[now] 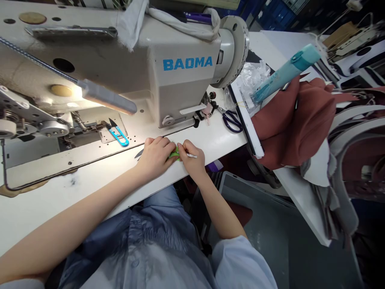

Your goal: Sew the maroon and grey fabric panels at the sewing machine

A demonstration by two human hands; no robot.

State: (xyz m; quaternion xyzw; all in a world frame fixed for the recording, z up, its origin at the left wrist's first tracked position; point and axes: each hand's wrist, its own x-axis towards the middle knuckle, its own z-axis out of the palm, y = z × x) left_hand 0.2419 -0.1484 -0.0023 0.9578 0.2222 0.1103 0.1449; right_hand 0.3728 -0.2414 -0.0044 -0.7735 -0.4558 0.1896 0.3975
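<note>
Brace the small bright-green piece your left fingers grip against the white desk; lightly guide the slim white patterned rod your right fingers pinch.

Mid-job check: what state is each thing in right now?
Left hand: curled over green item
Right hand: gripping slim white stick
Green item: partly hidden by hands
Slim white stick: sticking out of right hand
Lamp: lit
Blue snips: blades apart
Scissors: lying on tabletop
Teal bottle: slanted
Reddish-brown material: heaped
Grey bin: open-topped
</note>
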